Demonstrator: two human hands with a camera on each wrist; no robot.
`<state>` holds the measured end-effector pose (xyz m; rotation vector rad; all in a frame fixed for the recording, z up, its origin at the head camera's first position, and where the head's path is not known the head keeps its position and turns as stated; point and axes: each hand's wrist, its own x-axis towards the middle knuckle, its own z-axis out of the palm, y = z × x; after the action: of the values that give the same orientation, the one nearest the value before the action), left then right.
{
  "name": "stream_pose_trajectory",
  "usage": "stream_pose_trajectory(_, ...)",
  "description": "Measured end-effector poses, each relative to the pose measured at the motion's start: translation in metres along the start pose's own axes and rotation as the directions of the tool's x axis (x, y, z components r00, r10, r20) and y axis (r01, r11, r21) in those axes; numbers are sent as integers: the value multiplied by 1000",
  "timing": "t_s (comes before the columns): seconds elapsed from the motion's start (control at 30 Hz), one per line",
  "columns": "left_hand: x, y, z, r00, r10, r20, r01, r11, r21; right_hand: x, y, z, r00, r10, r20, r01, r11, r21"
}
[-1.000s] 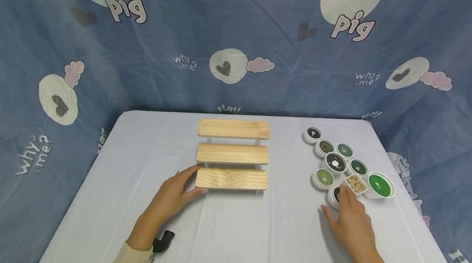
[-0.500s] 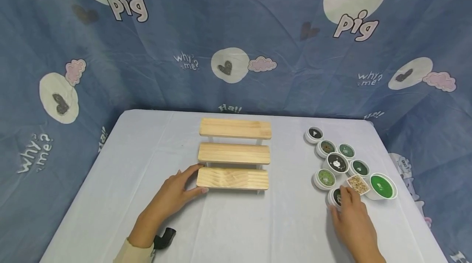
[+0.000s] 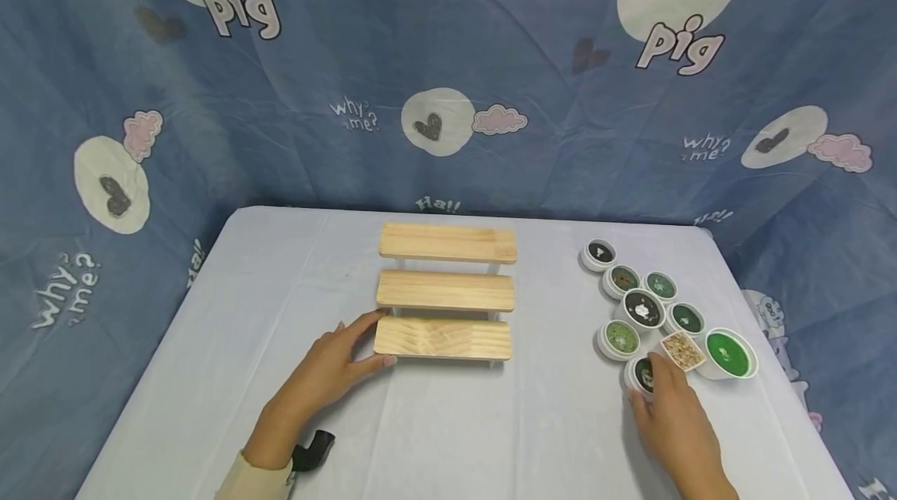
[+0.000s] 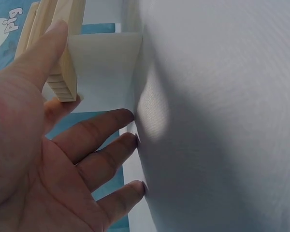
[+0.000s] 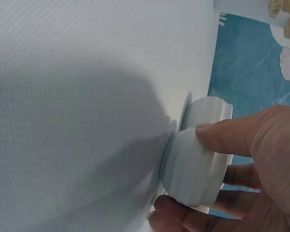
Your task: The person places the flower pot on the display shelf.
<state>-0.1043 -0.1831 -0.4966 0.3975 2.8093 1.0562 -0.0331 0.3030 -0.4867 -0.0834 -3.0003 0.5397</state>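
My left hand (image 3: pixel 324 375) grips the left end of the lowest board of a three-step wooden display stand (image 3: pixel 441 339), thumb in front and index finger behind. In the left wrist view the other fingertips (image 4: pixel 128 116) touch the white cloth beside the stand's pale support (image 4: pixel 106 53). My right hand (image 3: pixel 676 422) holds a small round white cup (image 3: pixel 634 379) with dark contents, thumb on its left side. The right wrist view shows the cup's fluted white wall (image 5: pixel 188 169) between thumb and fingers, down at the cloth.
Around that cup stand several white cups, including a light green one (image 3: pixel 620 338) and a larger dark one (image 3: pixel 641 308). A square dish of grainy bits (image 3: pixel 683 350) and a bright green bowl (image 3: pixel 729 353) are to the right. Blue printed cloth (image 3: pixel 315 173) hangs behind the table.
My right thumb has moved in against the cup's side, where it stood apart a second ago. The left hand and the stand stay in place; the head view has shifted slightly.
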Motion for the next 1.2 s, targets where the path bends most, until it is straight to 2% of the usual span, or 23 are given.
stream_pose_trajectory(0.33, 0, 1, 0, 999, 34, 4, -34, 999, -7, -1, 1, -2, 1000, -6, -18, 6, 1000, 22)
stream_pose_trajectory(0.47, -1, 1, 0, 1000, 29, 7, -29, 1000, -8, -2, 1, -4, 1000, 2, -9, -2, 1000, 13)
stream_pose_trajectory(0.83, -1, 1, 0, 1000, 15, 13, -15, 1000, 4, -5, 0, -6, 997, 4, -71, -1, 999, 42)
stream_pose_trajectory(1.2, -1, 1, 0, 1000, 11, 24, -11, 1000, -19, -6, -12, -11, 987, -64, -148, 77, 993, 84)
